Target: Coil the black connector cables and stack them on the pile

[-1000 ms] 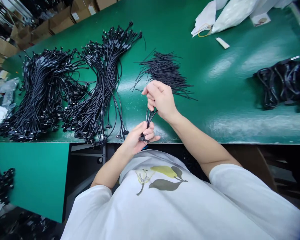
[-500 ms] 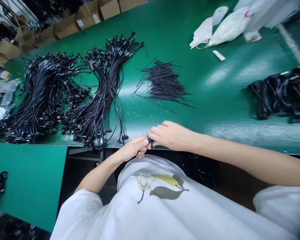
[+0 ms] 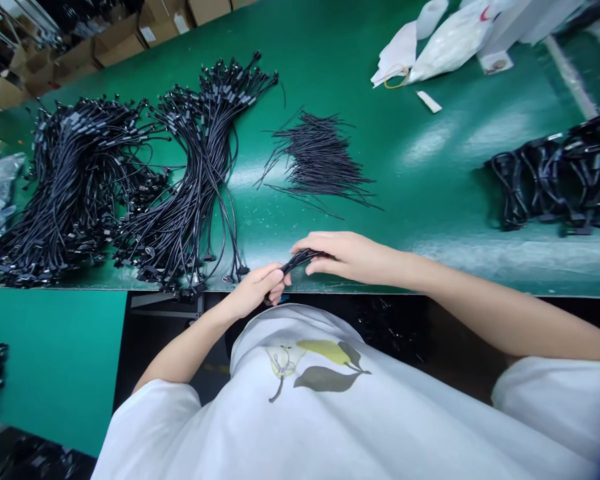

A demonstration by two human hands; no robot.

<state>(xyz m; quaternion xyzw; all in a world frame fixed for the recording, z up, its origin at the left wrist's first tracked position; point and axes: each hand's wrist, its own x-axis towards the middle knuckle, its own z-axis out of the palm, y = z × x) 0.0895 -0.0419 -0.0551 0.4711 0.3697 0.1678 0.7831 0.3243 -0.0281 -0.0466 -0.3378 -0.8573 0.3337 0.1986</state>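
Observation:
A folded black cable (image 3: 300,257) lies low over the near edge of the green table (image 3: 430,180), stretched between both hands. My left hand (image 3: 257,290) is closed round its lower end at the table edge. My right hand (image 3: 347,255) pinches its other end with curled fingers. A loose pile of thin black ties (image 3: 317,157) lies just beyond my right hand.
Two big heaps of black cables (image 3: 90,187) with connectors cover the table's left. Bundled coiled cables (image 3: 555,177) lie at the right. White plastic bags (image 3: 445,40) sit at the far edge, and cardboard boxes (image 3: 115,40) stand behind the table.
One second ago my right hand held the cable raised above the table near the ties. It has come down to the table edge, and the cable now runs nearly flat between both hands.

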